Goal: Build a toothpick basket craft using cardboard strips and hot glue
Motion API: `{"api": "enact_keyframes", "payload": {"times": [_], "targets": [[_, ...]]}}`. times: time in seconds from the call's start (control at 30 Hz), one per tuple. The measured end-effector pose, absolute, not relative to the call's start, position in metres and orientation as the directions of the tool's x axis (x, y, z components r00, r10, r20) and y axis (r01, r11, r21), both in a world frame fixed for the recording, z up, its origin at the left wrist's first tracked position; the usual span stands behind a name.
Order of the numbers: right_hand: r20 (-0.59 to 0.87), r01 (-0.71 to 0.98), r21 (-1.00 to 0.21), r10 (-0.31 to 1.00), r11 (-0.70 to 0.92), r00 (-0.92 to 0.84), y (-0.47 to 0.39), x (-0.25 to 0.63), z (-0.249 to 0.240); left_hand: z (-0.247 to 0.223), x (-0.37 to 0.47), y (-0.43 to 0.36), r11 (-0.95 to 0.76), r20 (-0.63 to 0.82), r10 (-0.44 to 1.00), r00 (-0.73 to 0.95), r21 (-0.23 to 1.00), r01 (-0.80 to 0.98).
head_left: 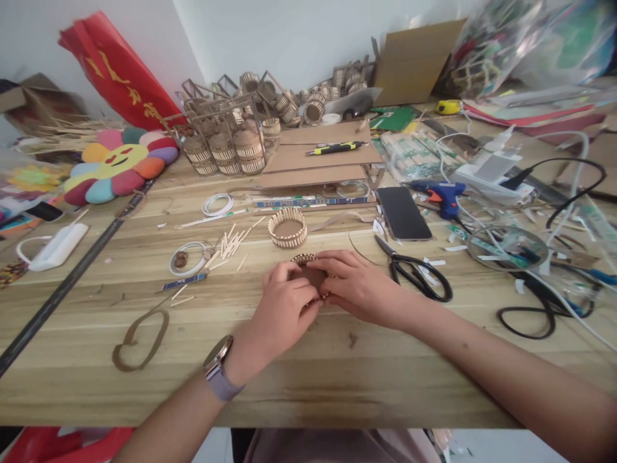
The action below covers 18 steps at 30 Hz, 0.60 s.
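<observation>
Both hands are closed around a small round basket (313, 276) of upright wooden sticks with a brown cardboard base, low over the table. My left hand (286, 299) grips its left and near side. My right hand (359, 283) holds the right side, fingers over the rim. The fingers hide much of its wall. Just beyond stands a similar round stick basket (288, 230), upright with an open top. Loose short wooden sticks (231, 244) lie to the left, and black-handled scissors (419, 276) lie right of my right hand.
A phone (403, 213) and a blue glue gun (443, 198) lie at the right among cables and scraps. Tape rolls (218, 205) and a brown strip loop (139, 341) are on the left. Finished stick lanterns (248, 151), cardboard (322, 157) and a flower cushion (118, 161) stand behind.
</observation>
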State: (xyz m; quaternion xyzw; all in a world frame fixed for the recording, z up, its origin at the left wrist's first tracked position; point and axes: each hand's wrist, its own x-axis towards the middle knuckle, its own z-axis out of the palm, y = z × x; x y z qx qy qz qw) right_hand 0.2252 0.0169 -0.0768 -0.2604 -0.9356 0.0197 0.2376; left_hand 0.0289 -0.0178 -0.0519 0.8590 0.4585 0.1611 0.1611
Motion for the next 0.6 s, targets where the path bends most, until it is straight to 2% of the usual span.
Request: {"api": "enact_keyframes", "payload": {"times": [0.33,0.6], "targets": [[0.424,0.505,-0.198,0.538,0.84,-0.729,0.018,0.231,-0.075,-0.058,0.019,-0.012,-0.538,0.156,0.839,0.521,0.384,0.75],[0.532,0.542,-0.254,0.583,0.801,-0.613,0.008,0.234,-0.075,-0.072,0.026,-0.015,-0.563,0.332,0.825,0.458,0.406,0.72]]}}
